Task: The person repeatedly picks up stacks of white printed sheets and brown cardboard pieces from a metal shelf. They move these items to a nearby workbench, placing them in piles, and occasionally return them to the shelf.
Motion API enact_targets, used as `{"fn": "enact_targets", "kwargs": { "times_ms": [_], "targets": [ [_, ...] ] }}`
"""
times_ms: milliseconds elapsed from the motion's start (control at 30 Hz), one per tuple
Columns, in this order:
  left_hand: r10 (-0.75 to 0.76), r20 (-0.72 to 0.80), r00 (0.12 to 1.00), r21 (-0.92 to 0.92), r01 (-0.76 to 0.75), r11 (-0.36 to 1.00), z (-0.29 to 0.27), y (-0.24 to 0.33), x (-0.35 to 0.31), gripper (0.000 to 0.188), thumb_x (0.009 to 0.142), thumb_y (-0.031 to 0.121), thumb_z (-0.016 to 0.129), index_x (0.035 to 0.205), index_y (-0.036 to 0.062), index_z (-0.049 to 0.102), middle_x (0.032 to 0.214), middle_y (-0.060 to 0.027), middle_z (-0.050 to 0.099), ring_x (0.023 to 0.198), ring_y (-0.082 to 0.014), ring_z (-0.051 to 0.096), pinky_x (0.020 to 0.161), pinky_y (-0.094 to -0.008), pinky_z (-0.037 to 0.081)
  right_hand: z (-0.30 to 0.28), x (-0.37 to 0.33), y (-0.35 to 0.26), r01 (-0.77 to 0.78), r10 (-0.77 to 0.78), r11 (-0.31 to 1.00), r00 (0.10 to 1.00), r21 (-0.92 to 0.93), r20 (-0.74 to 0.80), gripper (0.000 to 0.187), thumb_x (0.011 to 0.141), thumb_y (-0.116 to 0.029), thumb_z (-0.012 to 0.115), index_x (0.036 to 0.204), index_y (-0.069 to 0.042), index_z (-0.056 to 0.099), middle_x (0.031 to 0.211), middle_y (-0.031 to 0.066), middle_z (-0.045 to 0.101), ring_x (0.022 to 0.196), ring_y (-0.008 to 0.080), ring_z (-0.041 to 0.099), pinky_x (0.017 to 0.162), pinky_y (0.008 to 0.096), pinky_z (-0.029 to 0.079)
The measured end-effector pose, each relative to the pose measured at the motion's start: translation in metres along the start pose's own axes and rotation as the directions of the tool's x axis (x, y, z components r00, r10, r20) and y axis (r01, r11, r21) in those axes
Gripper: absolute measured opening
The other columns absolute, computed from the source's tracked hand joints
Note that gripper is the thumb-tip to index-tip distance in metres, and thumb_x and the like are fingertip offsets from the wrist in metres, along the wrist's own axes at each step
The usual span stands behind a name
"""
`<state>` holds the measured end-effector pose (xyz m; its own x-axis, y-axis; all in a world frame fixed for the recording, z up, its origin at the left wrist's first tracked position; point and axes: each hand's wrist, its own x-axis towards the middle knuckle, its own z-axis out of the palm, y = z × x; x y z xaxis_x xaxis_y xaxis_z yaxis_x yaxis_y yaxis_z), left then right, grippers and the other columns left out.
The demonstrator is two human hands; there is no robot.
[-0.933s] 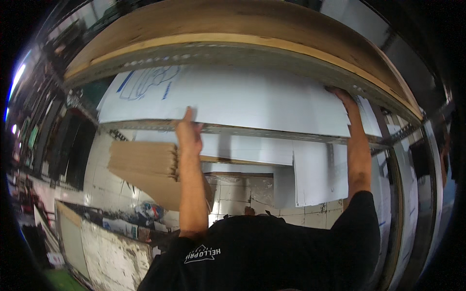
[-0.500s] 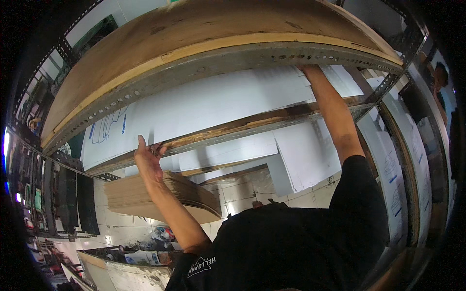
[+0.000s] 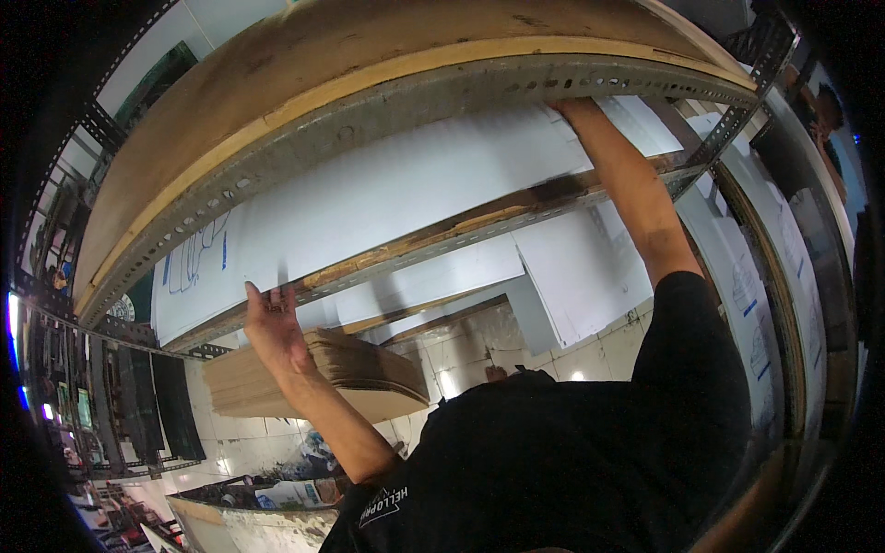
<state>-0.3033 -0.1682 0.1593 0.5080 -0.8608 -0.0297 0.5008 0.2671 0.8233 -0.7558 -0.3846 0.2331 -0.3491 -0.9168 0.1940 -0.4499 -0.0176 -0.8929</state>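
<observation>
Lying on a shelf at eleven o'clock, white sheets stretch eight-to-two; the left hand is at their near edge, the right hand at one o'clock, fingers hidden; I cannot tell either's grip.

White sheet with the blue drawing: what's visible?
Large, thin white sheet, paper- or plastic-like, blue line drawing at its left end. Lies flat on a wood-edged shelf, far side hidden by the upper shelf. Left hand at its near edge; right hand near its right end, contact unclear.
</observation>
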Motion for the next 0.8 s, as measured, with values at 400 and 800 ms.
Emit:
{"fn": "enact_targets", "kwargs": {
  "times_ms": [400,800],
  "targets": [
    [-0.186,0.096,0.978,-0.53,0.209,0.822,-0.028,0.014,0.022,0.06,0.079,0.03,0.068,0.117,-0.0043,0.039,0.109,-0.0142,0.046,0.099,-0.0239,0.042,0.088,-0.0477,0.028,0.002,0.002,-0.004,0.012,-0.012,0.997,1.0,-0.08,-0.005,0.075,0.072,-0.018,0.065,0.137,-0.001,0.03,0.129,0.0215,0.044,0.114,0.0322,0.048,0.092,0.0392,0.044],
    [-0.143,-0.068,0.987,-0.596,0.075,0.8,-0.001,0.022,0.036,0.039,0.083,0.02,0.066,0.104,-0.0054,0.047,0.096,-0.0128,0.049,0.089,-0.0226,0.047,0.083,-0.042,0.042,-0.023,0.017,0.003,0.043,-0.034,0.964,0.999,-0.261,0.036,0.079,0.069,-0.014,0.067,0.138,-0.001,0.03,0.132,0.0207,0.042,0.117,0.0316,0.045,0.095,0.0389,0.042]
  ]
}}
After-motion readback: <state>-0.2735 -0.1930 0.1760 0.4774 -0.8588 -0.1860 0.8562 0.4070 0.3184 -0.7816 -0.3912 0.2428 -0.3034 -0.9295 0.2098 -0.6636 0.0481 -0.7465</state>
